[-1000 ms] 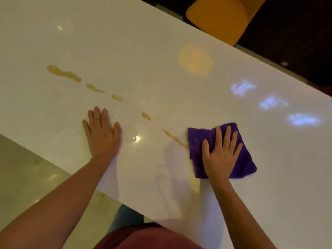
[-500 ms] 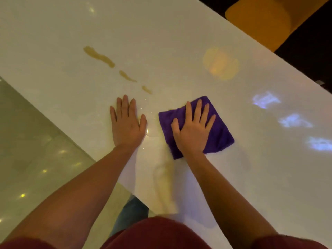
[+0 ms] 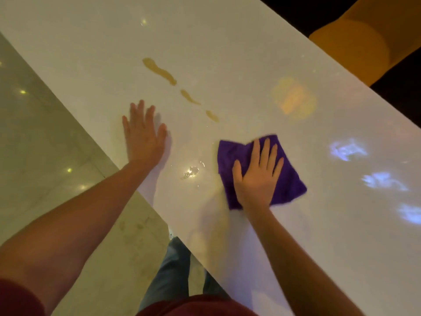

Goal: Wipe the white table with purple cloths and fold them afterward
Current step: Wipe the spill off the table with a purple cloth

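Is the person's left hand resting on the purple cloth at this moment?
No, the left hand lies flat on the bare white table, while the right hand presses the purple cloth.

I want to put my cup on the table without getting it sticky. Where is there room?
The white table is bare along its far side, beyond the brown spill marks, and to the right of the purple cloth, where only light reflections show. It is crowded near the edge: the left hand, a wet patch and the right hand pressing the cloth.
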Demonstrator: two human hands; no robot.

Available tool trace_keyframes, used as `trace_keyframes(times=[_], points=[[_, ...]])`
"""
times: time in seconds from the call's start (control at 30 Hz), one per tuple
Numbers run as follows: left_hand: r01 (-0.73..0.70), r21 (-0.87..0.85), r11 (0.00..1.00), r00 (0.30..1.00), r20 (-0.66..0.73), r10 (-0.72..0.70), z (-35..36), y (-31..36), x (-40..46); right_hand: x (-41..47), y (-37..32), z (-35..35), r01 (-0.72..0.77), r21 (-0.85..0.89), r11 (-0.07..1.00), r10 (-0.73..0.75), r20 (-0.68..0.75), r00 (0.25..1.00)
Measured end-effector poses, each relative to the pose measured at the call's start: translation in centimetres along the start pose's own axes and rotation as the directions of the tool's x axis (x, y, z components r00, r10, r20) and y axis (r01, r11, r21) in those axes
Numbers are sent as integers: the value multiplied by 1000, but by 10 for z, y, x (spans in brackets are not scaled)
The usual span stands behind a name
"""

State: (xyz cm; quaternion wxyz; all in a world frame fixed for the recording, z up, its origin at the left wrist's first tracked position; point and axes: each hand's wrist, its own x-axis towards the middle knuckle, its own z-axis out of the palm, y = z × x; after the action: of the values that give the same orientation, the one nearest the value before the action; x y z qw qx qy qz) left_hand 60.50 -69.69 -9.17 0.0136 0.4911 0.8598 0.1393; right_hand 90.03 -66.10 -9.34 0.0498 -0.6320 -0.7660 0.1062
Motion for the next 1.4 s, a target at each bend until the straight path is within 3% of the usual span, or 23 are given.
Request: trace_keyframes(times=[0.1,0.2,0.47,0.77,0.9,1.03,1.2,1.4], points=[[133,97,986,991,11,-134,-5,-59,38,-54,-20,11,-59,-9,998,59,49,997],[84,138,987,994,50,-92,-2,-93,72,-50,-50,21,-57,-41,998,60,79,995],[109,78,991,993,34,-112,12,-110,86,82,-151,39,9,-39,999,-10,-17,1000],[107,71,992,993,41,-110,8,-114,91,215,-220,47,16,-60,998,-15,29,999],[118,65,991,992,36,-121,7,-116,89,196,-210,45,122,-79,989,-118,55,991],[115,44,992,992,38,-116,5,-118,89,102,-152,34,160,-33,987,-158,40,987],[117,43,992,993,30,-118,5,-116,87,19,-52,17,-68,-76,995,71,51,996],[124,78,989,990,51,-128,5,-108,88,99,-45,7,-243,-36,969,244,22,970]])
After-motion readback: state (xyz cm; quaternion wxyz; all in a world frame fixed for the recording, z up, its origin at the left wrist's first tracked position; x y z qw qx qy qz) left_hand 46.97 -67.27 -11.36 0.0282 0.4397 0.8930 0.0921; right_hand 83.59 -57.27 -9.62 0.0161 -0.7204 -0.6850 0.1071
